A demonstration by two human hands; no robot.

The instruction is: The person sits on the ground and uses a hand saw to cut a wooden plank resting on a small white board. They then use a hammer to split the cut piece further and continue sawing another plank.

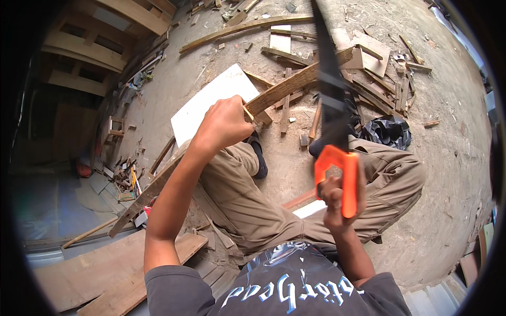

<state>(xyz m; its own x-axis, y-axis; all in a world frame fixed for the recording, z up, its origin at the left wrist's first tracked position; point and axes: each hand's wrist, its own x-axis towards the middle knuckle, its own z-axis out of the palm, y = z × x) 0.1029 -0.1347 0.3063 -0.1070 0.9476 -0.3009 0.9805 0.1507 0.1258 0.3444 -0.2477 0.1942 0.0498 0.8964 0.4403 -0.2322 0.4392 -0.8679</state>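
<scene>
My left hand point(226, 122) is closed around a long, narrow wooden plank point(290, 87), which slants from the lower left up to the far right. In my right hand point(337, 203) is a handsaw, gripped by its orange handle point(349, 184). Its dark blade point(333, 89) points away from me and is blurred. The blade passes in front of the plank's far part; whether they touch, I cannot tell. My knees are bent, with the plank above my left leg point(237, 200).
Wood offcuts point(374, 95) litter the concrete floor ahead. A white board point(211, 100) lies beyond my left hand. A hammer-like tool point(314, 121) lies near my feet, left of a black plastic bag point(390, 131). Wide boards point(100, 263) are at lower left, wooden frames point(89, 47) at far left.
</scene>
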